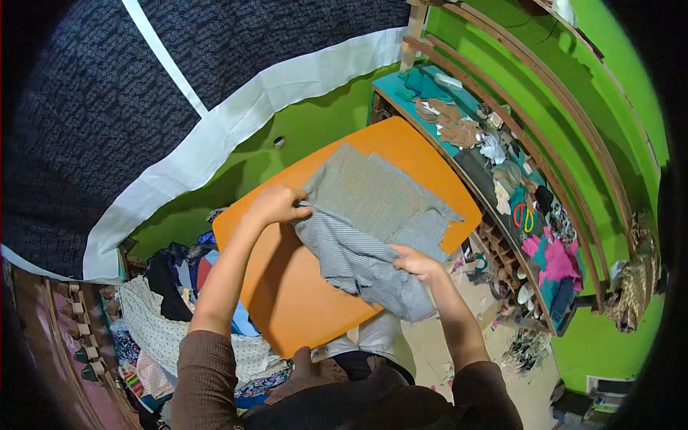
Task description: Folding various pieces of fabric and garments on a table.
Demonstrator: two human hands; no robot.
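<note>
A grey, finely striped piece of cloth lies over the far and right part of an orange table. Its near part is bunched and folded, and one end hangs past the table's near right edge. At the cloth's left edge my left hand is closed, pinching the fabric. My right hand grips the folded near part with thumb and fingers. The far part of the cloth lies mostly flat, with a ragged right edge.
On the right, a shelf carries fabric scraps and scissors with red and yellow handles. A heap of clothes and cloth sits left of the table. A dark patterned curtain with white borders hangs behind. Scraps litter the floor at right.
</note>
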